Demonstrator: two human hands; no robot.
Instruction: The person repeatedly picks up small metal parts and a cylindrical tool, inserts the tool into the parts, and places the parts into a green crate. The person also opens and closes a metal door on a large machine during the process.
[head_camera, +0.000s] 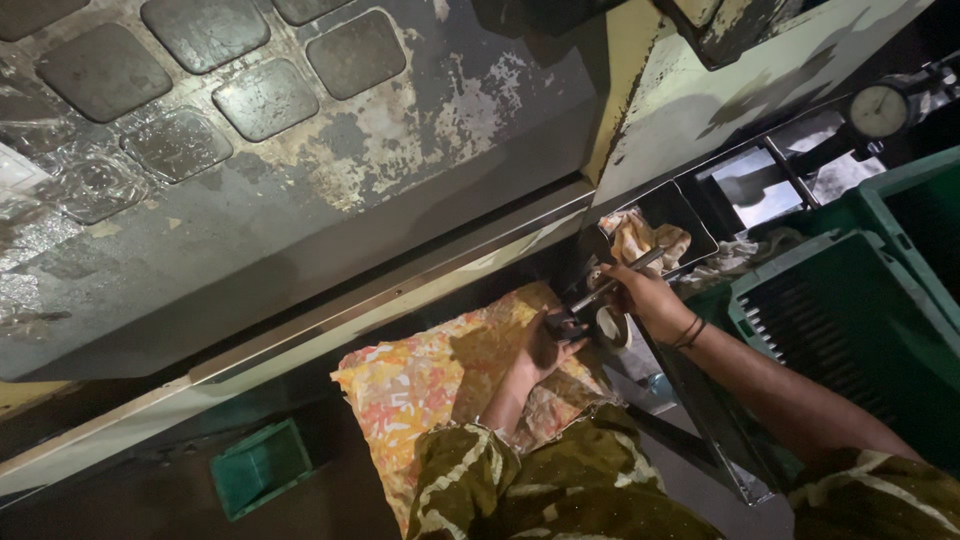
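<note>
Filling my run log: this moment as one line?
left hand: gripping dark part | right hand: holding metal rod | underneath: floral cloth

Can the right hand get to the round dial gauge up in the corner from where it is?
Probably not right now. The right hand grips a metal rod low by the flowery cloth, while the dial gauge sits far off, past the green crate and a metal bar.

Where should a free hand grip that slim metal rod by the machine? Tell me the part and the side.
Grip the metal rod on its bare middle stretch, coming from the near side. It lies slanted, its upper end under the right hand and its lower end meeting the dark block at the left hand, so likely only the span between the hands is open.
</note>
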